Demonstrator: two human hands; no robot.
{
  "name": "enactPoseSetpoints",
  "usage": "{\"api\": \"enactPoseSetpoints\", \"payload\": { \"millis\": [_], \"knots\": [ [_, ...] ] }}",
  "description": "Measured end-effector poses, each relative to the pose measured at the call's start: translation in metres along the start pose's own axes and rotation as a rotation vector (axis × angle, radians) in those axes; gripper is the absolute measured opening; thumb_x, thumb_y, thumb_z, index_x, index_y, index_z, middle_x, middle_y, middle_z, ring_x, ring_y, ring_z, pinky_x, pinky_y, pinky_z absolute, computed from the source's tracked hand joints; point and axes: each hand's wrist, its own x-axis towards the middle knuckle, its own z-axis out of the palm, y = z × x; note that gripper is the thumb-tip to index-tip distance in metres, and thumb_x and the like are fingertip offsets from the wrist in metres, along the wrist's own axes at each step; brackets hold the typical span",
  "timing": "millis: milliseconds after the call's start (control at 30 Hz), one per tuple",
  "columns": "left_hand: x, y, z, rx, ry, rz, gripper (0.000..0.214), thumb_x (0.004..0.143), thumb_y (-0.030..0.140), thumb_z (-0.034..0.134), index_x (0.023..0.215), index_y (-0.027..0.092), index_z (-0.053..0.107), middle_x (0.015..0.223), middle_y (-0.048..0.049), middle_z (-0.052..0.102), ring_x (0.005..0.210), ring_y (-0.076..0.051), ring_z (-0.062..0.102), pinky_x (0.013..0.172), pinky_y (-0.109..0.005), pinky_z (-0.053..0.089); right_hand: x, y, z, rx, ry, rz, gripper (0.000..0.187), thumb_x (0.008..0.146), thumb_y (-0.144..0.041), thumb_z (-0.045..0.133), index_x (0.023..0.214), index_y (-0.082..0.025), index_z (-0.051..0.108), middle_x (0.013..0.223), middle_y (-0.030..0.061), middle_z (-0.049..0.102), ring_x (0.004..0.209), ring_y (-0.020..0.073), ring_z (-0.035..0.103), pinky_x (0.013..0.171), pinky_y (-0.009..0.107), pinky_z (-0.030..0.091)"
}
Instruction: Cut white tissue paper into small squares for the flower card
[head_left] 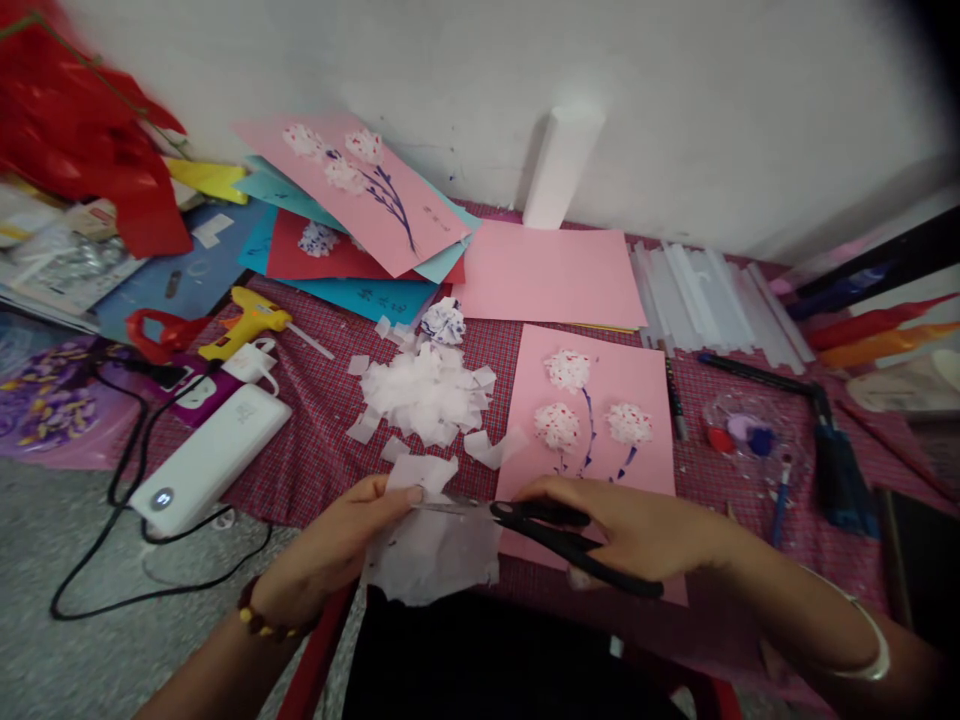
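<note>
Thin white tissue paper [435, 560] is pinched at its left side by my left hand [337, 535], thumb on top. My right hand [622, 520] is closed around the black handles of a pair of scissors [555, 540]. The blades point left and lie across the tissue paper, near my left thumb. Just beyond is a pile of small white tissue squares [427, 390], with a crumpled blue-and-white paper ball [444, 320] at its far edge. A pink card [637, 375] with three white paper flowers on blue stems lies partly under my right hand.
At left are a white power bank [217, 455] with black cables and a yellow glue gun [247, 322]. Decorated cards [375, 190] and blank pink paper [551, 275] lie at the back. Glue sticks [712, 295], a paint palette [742, 432] and a brush [781, 500] are at right.
</note>
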Motion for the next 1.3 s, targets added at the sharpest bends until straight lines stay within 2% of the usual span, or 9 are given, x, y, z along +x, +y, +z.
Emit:
{"api": "enactPoseSetpoints", "payload": {
  "millis": [100,167,267,467,667,900,1100,1200,1300],
  "knots": [
    [0.001,0.000,-0.001,-0.062,0.020,-0.008,0.035,0.055,0.044,0.085,0.069,0.015,0.073,0.060,-0.0018,0.070,0.051,-0.012,0.058,0.050,-0.021,0.044,-0.005,-0.002,0.000,0.021,0.003,0.018,0.065,0.075,-0.043,0.072,0.130,-0.017,0.051,0.114,0.0103,0.062,0.098,0.0249,0.059,0.086,0.036,0.048],
    [0.002,-0.003,-0.002,-0.052,-0.005,-0.030,0.031,0.059,0.042,0.083,0.069,0.015,0.073,0.061,-0.0021,0.070,0.051,-0.012,0.058,0.050,-0.021,0.045,-0.004,-0.005,0.001,0.031,0.003,0.017,0.062,0.076,-0.042,0.071,0.130,-0.016,0.052,0.113,0.0101,0.063,0.098,0.0249,0.059,0.086,0.036,0.048],
    [0.004,-0.009,0.000,0.000,-0.054,-0.063,0.027,0.065,0.040,0.080,0.074,0.016,0.074,0.062,-0.0016,0.070,0.051,-0.012,0.059,0.050,-0.022,0.044,0.000,-0.008,0.003,0.036,0.000,0.019,0.057,0.077,-0.037,0.069,0.127,-0.015,0.053,0.107,0.0094,0.064,0.097,0.0239,0.059,0.084,0.034,0.048],
    [0.002,-0.009,0.009,0.054,-0.114,-0.032,0.026,0.064,0.039,0.079,0.078,0.017,0.074,0.063,-0.0002,0.068,0.049,-0.010,0.055,0.049,-0.020,0.041,0.010,-0.011,0.005,0.063,-0.021,0.012,0.053,0.075,-0.028,0.068,0.124,-0.014,0.055,0.106,0.0084,0.064,0.095,0.0221,0.058,0.079,0.030,0.047],
    [0.001,-0.005,0.011,0.042,-0.102,-0.016,0.023,0.066,0.039,0.078,0.071,0.016,0.072,0.063,-0.0017,0.068,0.055,-0.014,0.059,0.056,-0.023,0.045,0.015,-0.008,0.004,0.055,0.011,0.011,0.047,0.076,-0.032,0.067,0.118,-0.014,0.059,0.103,0.0065,0.064,0.087,0.0195,0.057,0.073,0.028,0.045],
    [0.000,-0.004,0.008,0.018,-0.081,-0.013,0.030,0.060,0.038,0.080,0.080,0.015,0.076,0.067,-0.0030,0.071,0.058,-0.015,0.061,0.058,-0.024,0.046,0.020,-0.006,0.005,0.030,0.039,0.014,0.042,0.077,-0.030,0.068,0.116,-0.017,0.061,0.098,0.0032,0.064,0.086,0.0186,0.057,0.070,0.025,0.044],
    [-0.001,0.000,0.006,0.004,-0.036,-0.037,0.024,0.061,0.038,0.079,0.069,0.016,0.075,0.058,-0.0015,0.069,0.048,-0.012,0.058,0.049,-0.021,0.044,0.026,-0.010,0.002,0.037,0.040,0.013,0.044,0.079,-0.031,0.070,0.119,-0.018,0.060,0.096,0.0019,0.063,0.083,0.0171,0.056,0.071,0.025,0.043],
    [-0.004,0.000,0.003,-0.024,-0.071,-0.013,0.022,0.058,0.035,0.082,0.069,0.018,0.075,0.061,-0.0026,0.071,0.050,-0.014,0.060,0.051,-0.022,0.046,0.031,-0.010,0.002,0.105,0.044,0.029,0.044,0.079,-0.037,0.071,0.116,-0.016,0.060,0.091,0.0016,0.062,0.078,0.0160,0.054,0.067,0.025,0.042],
    [-0.009,-0.010,-0.005,-0.030,-0.134,0.077,0.030,0.053,0.031,0.085,0.079,0.019,0.076,0.069,-0.0041,0.073,0.061,-0.018,0.066,0.060,-0.026,0.051,0.036,-0.007,0.004,0.189,0.068,0.038,0.043,0.081,-0.040,0.069,0.114,-0.015,0.059,0.085,0.0007,0.060,0.072,0.0142,0.053,0.062,0.023,0.041]
  ]
}}
